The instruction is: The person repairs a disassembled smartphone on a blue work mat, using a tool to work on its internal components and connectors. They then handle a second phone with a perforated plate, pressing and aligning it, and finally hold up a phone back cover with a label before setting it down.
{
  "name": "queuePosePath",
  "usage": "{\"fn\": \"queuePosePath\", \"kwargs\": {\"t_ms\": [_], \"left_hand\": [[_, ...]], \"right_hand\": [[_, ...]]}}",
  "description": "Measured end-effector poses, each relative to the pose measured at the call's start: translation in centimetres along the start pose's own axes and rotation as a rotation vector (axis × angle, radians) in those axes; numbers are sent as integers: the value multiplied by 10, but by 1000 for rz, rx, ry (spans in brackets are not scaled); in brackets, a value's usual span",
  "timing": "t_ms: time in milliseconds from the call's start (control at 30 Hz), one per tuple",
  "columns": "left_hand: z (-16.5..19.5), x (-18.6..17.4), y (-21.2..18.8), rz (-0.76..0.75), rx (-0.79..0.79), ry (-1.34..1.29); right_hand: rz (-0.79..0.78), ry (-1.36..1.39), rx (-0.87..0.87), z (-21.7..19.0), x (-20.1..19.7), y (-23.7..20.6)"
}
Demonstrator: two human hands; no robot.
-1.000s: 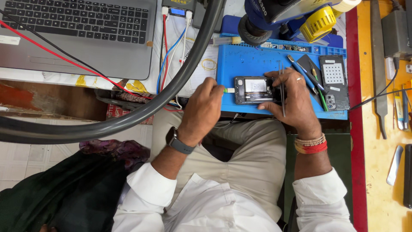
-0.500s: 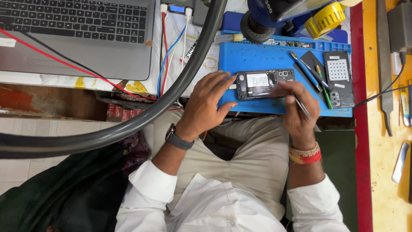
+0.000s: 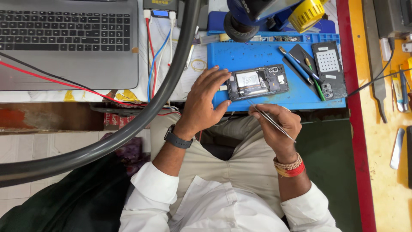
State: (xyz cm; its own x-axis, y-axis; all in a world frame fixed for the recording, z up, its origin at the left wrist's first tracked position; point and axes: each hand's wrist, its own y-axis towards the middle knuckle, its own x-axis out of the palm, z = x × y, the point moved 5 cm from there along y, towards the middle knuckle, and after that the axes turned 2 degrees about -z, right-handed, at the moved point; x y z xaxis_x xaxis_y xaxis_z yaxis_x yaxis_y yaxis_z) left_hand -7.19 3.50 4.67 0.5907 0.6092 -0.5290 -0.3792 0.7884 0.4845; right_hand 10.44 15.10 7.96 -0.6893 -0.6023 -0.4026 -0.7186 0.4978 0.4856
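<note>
A blue work mat (image 3: 257, 56) is laid flat, so the opened phone (image 3: 257, 81) on it is kept level. The phone's end is steadied by the spread left hand (image 3: 206, 101). Thin tweezers (image 3: 271, 121) are pinched in the right hand (image 3: 277, 126), below the phone.

Place: my phone repair workbench.
Proof: blue repair mat (image 3: 257, 58) under an opened phone (image 3: 257, 81), laptop (image 3: 68, 43), red and blue test leads (image 3: 152, 51), files (image 3: 375, 64) beside me.

Head camera, looking straight down, close
</note>
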Motion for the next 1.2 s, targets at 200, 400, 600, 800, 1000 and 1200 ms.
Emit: {"fn": "queuePosePath", "kwargs": {"t_ms": [200,400,600,800,1000,1200], "left_hand": [[-1,0,-2,23,4,-9],[-1,3,-2,48,17,17],[-4,3,-3,68,-75,-67],[-1,2,-1,61,-53,-71],[-2,2,-2,73,-63,-76],[-3,3,-2,72,-47,-90]], "right_hand": [[-178,-23,-176,-7,7,37],[-197,23,-211,0,18,47],[-185,25,-198,8,19,41],[-196,27,-151,13,19,41],[-216,53,-163,15,19,41],[-219,73,-127,18,18,41]]}}
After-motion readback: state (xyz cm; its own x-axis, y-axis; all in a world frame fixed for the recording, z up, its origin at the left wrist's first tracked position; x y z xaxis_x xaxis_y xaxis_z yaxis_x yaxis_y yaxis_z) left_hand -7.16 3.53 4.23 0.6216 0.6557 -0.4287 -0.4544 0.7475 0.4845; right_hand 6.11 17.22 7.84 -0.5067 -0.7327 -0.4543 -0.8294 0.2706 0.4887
